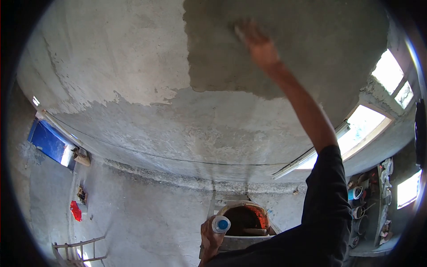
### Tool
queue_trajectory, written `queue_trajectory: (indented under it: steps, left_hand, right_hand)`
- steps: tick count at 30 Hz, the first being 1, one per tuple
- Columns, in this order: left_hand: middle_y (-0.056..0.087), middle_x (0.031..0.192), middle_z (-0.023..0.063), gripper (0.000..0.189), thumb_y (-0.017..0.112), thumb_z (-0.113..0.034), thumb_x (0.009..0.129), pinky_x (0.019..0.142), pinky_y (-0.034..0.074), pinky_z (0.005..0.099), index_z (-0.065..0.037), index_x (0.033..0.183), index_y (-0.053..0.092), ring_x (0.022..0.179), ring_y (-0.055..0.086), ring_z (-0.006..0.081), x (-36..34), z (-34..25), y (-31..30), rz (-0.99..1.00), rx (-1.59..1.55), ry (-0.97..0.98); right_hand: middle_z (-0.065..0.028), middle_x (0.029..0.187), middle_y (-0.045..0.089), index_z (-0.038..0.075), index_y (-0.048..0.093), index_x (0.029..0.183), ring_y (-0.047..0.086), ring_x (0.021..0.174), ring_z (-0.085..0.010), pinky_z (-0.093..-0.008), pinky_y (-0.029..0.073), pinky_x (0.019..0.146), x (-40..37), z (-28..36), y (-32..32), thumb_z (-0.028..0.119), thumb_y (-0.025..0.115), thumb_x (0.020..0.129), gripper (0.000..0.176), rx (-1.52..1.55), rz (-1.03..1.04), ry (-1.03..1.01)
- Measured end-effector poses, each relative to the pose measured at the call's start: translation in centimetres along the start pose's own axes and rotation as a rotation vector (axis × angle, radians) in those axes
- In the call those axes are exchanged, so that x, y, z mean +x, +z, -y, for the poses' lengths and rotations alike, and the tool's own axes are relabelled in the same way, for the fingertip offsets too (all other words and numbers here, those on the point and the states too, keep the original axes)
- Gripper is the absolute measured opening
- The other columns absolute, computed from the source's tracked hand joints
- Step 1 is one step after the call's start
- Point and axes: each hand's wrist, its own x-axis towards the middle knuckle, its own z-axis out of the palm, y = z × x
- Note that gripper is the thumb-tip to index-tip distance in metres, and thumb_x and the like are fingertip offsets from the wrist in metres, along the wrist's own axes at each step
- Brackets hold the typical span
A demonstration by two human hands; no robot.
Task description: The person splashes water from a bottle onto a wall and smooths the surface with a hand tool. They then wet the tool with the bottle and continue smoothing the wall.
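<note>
My left hand (pixel 211 236) is low in the view, its fingers wrapped round a clear plastic bottle (pixel 221 224) with a blue cap facing up at me. My right hand (pixel 258 39) is stretched up against a darker, damp-looking patch of plaster (pixel 324 49) on the wall. Motion blurs its fingers; a pale edge shows beside them, but I cannot make out whether it is a held thing. Just right of the bottle, below me, stands a tub (pixel 262 216) with an orange inside and dark material in it. A short handle-like piece (pixel 255 231) lies at its near side.
The tub stands on a plank platform (pixel 220 202). A thin cable (pixel 178 156) runs along the wall. Bright window openings (pixel 362 127) are on the right, above a shelf with several buckets (pixel 356 192). A ladder (pixel 80 244), a red item (pixel 76 211) and a blue door (pixel 49 140) are at left.
</note>
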Motion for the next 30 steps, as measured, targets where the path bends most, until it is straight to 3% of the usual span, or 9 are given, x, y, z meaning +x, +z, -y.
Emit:
queue_trajectory:
  steps: [4,8,10,15,19,21,25,27,30]
  left_hand:
    - [0.065,0.098,0.0126,0.056,0.086,-0.016,0.059,0.080,0.047,0.0440,-0.005,0.107,0.059,0.091,0.061,0.0352,0.1,-0.2,-0.1,0.001,0.033,0.023]
    - [0.065,0.098,0.0121,0.056,0.086,-0.015,0.058,0.081,0.046,0.0442,-0.005,0.106,0.059,0.091,0.060,0.0353,0.2,-0.3,-0.1,-0.005,0.025,0.002]
    - [0.065,0.099,0.0120,0.056,0.086,-0.014,0.058,0.081,0.046,0.0442,-0.006,0.106,0.059,0.091,0.060,0.0353,-0.2,-0.1,-0.1,-0.002,0.016,-0.023]
    - [0.064,0.101,0.0119,0.058,0.087,-0.014,0.055,0.082,0.046,0.0438,-0.006,0.106,0.059,0.093,0.059,0.0353,0.0,-0.1,0.2,-0.017,0.028,-0.005]
    - [0.064,0.100,0.0120,0.058,0.087,-0.013,0.055,0.081,0.047,0.0440,-0.007,0.106,0.059,0.093,0.059,0.0355,-0.1,-0.2,0.3,-0.026,0.013,-0.016]
    - [0.065,0.099,0.0120,0.057,0.086,-0.012,0.056,0.081,0.047,0.0445,-0.007,0.106,0.059,0.092,0.059,0.0354,0.1,-0.3,0.1,-0.010,0.012,-0.035]
    - [0.065,0.098,0.0118,0.056,0.086,-0.012,0.056,0.080,0.047,0.0444,-0.007,0.105,0.060,0.092,0.059,0.0354,0.0,0.1,0.1,-0.006,-0.001,-0.017]
    - [0.065,0.098,0.0115,0.056,0.086,-0.012,0.057,0.080,0.047,0.0440,-0.007,0.106,0.059,0.092,0.059,0.0350,0.1,-0.2,0.0,-0.020,-0.005,-0.006]
    - [0.065,0.098,0.0116,0.057,0.086,-0.012,0.057,0.080,0.047,0.0441,-0.007,0.107,0.059,0.092,0.059,0.0352,-0.1,0.1,0.3,-0.017,-0.001,0.000]
  right_hand:
    - [-0.0107,0.142,0.044,0.005,0.049,0.132,0.040,0.132,-0.0278,-0.0362,0.034,0.110,5.5,-5.5,-0.6,0.004,0.054,0.088,0.045,-0.119,0.208,-0.080]
    - [-0.0090,0.143,0.044,0.007,0.049,0.133,0.038,0.134,-0.0242,-0.0352,0.029,0.114,1.3,-7.8,0.2,0.010,0.054,0.089,0.044,-0.089,0.157,-0.214]
    - [-0.0082,0.137,0.048,0.015,0.051,0.131,0.048,0.126,-0.0257,-0.0349,0.051,0.095,-2.7,-7.4,-0.6,-0.001,0.059,0.075,0.059,0.012,0.175,-0.236]
    - [-0.0064,0.131,0.054,0.012,0.055,0.127,0.051,0.122,-0.0244,-0.0350,0.049,0.097,-5.7,-6.9,-3.0,0.009,0.059,0.077,0.050,-0.035,0.261,-0.315]
    - [-0.0060,0.132,0.053,0.013,0.053,0.130,0.051,0.122,-0.0231,-0.0349,0.049,0.095,2.4,-7.5,-3.9,0.008,0.059,0.077,0.054,-0.099,0.120,-0.256]
    - [-0.0080,0.143,0.043,0.007,0.048,0.133,0.037,0.135,-0.0222,-0.0351,0.025,0.115,5.8,-7.8,-3.5,0.010,0.055,0.088,0.046,-0.099,0.213,-0.222]
    - [-0.0069,0.142,0.044,0.007,0.048,0.134,0.036,0.135,-0.0223,-0.0363,0.024,0.115,4.7,-8.1,-0.9,0.007,0.056,0.087,0.047,-0.088,0.242,-0.232]
    - [-0.0051,0.132,0.053,0.014,0.051,0.132,0.050,0.122,-0.0222,-0.0357,0.050,0.095,0.4,-7.4,-1.1,0.006,0.059,0.077,0.056,-0.131,0.198,-0.190]
    - [-0.0046,0.131,0.055,0.016,0.051,0.131,0.050,0.123,-0.0224,-0.0370,0.052,0.092,-9.3,-5.1,0.0,0.007,0.061,0.076,0.057,0.020,0.324,-0.332]
